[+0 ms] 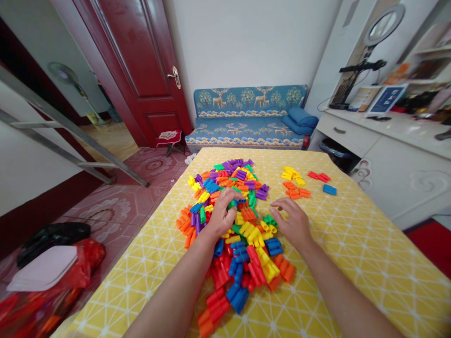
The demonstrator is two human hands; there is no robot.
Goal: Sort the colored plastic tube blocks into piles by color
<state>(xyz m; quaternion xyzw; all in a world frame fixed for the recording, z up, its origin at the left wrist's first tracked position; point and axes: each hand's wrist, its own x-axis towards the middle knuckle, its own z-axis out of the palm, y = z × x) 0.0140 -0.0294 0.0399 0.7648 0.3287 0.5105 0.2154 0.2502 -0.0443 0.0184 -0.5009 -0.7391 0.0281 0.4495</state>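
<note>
A large pile of colourful plastic pieces (255, 234) spreads over the yellow patterned tablecloth (155, 263). My left hand (224, 210) reaches over the pile's middle, fingers curled around a green piece (231, 204), with a blue one by the fingertips. At the pile's right edge, my right hand (291, 219) hovers beside green pieces (269, 219), its thumb and fingers apart with nothing between them. Sorted by colour at the back right lie small groups: yellow pieces (292, 174), orange pieces (296, 190), red pieces (319, 176) and a blue piece (330, 189).
Beyond the table stands a blue patterned sofa (246, 129). A white cabinet (398, 164) with a ring light (384, 24) is on the right. To the left are a metal ladder (66, 126), a small red stool (169, 137) and bags (88, 263) on the floor.
</note>
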